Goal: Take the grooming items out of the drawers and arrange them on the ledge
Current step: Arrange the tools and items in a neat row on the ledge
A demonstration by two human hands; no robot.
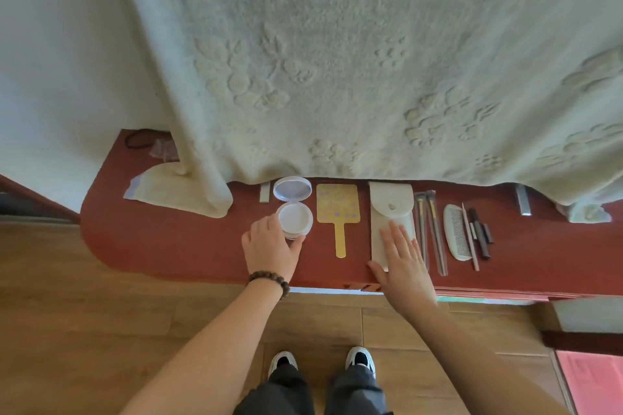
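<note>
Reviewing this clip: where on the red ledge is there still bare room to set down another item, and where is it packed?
Bare ledge lies left of the open compact, which the left hand grips, below the curtain hem. A narrower strip runs right of the pencils. From compact through yellow mirror, white pouch under the right hand, brushes and comb, it is crowded.

Red ledge (pixel 188 246), open compact (pixel 292 209), yellow mirror (pixel 338 209), white pouch (pixel 391 212), brushes (pixel 429 229), comb (pixel 455 232), pencils (pixel 478 232)
</note>
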